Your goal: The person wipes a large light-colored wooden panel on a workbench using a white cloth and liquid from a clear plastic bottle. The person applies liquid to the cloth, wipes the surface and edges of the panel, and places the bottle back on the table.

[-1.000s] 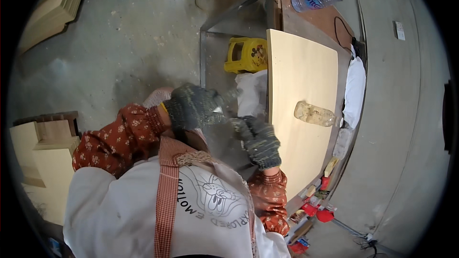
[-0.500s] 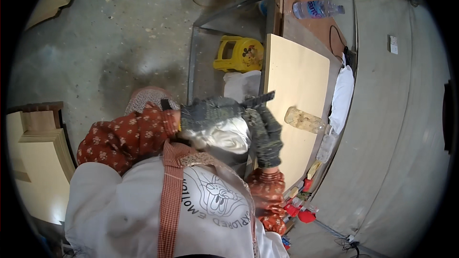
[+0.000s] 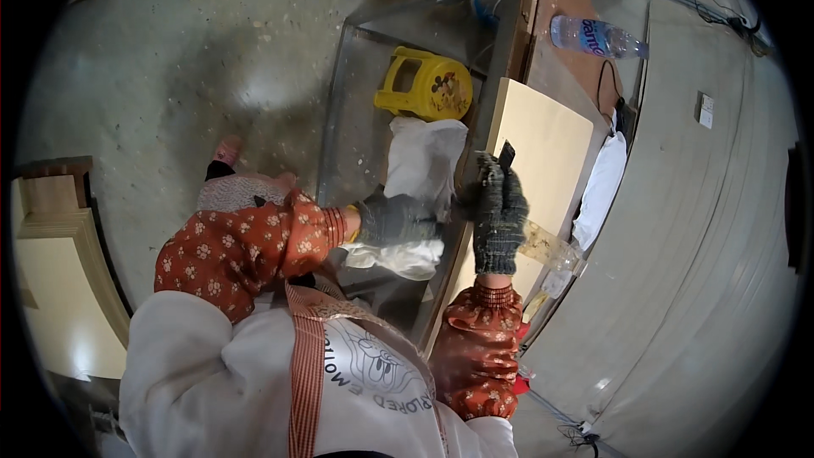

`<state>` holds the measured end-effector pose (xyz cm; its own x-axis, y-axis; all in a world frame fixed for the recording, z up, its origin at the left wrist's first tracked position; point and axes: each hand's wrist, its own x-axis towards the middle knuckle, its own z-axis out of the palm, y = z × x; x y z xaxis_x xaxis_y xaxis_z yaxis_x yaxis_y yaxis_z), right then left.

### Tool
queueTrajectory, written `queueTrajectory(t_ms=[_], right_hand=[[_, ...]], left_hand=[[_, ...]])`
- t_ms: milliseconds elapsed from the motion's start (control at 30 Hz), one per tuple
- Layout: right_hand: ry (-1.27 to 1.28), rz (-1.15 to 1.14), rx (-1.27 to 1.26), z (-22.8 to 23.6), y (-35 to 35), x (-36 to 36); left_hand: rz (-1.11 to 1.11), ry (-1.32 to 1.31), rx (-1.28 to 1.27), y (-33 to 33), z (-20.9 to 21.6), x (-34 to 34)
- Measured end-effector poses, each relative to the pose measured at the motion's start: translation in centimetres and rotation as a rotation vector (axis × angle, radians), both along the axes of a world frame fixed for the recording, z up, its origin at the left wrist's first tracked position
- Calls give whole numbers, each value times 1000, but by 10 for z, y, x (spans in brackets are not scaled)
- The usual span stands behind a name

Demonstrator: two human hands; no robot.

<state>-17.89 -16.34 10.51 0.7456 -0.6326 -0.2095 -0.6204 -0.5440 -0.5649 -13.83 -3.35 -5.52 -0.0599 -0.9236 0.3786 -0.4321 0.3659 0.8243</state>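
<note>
My left hand (image 3: 394, 219), in a dark grey knitted glove and blurred by motion, is closed on a crumpled white cloth (image 3: 398, 259) that hangs out below it. In a matching glove, my right hand (image 3: 500, 219) is raised over the near edge of a pale board (image 3: 543, 129). Its fingers are wrapped round a narrow, flat black tool (image 3: 507, 155), whose end sticks out past the fingertips. Most of that tool is hidden by the glove. Beside my right wrist lies a clear bottle with brownish contents (image 3: 547, 244).
A brown bench (image 3: 564, 0) carries the board and a clear water bottle (image 3: 598, 37). Beneath, within a metal frame (image 3: 329, 110), are a yellow stool (image 3: 432, 85) and a white sack (image 3: 426, 159). Stacked pale panels (image 3: 64, 280) stand at left. A grey wall (image 3: 695, 229) bounds the right.
My right hand has risen and turned so the black tool points away from me. My left hand has drawn apart from it, lower, with the white cloth.
</note>
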Motion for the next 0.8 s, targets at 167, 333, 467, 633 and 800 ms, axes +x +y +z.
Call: queueTrajectory(t_ms=[167, 333, 467, 633, 800], right_hand=[[225, 48, -517, 11, 28, 39], [401, 10, -691, 6, 29, 60], [271, 94, -820, -7, 17, 62], [285, 13, -862, -14, 27, 66], [222, -30, -731, -9, 23, 75]], left_hand=[[-122, 202, 102, -24, 21, -41], [31, 511, 271, -45, 54, -34], [25, 506, 319, -54, 51, -34], [-56, 635, 483, -51, 54, -34], [-91, 673, 512, -41, 65, -21]])
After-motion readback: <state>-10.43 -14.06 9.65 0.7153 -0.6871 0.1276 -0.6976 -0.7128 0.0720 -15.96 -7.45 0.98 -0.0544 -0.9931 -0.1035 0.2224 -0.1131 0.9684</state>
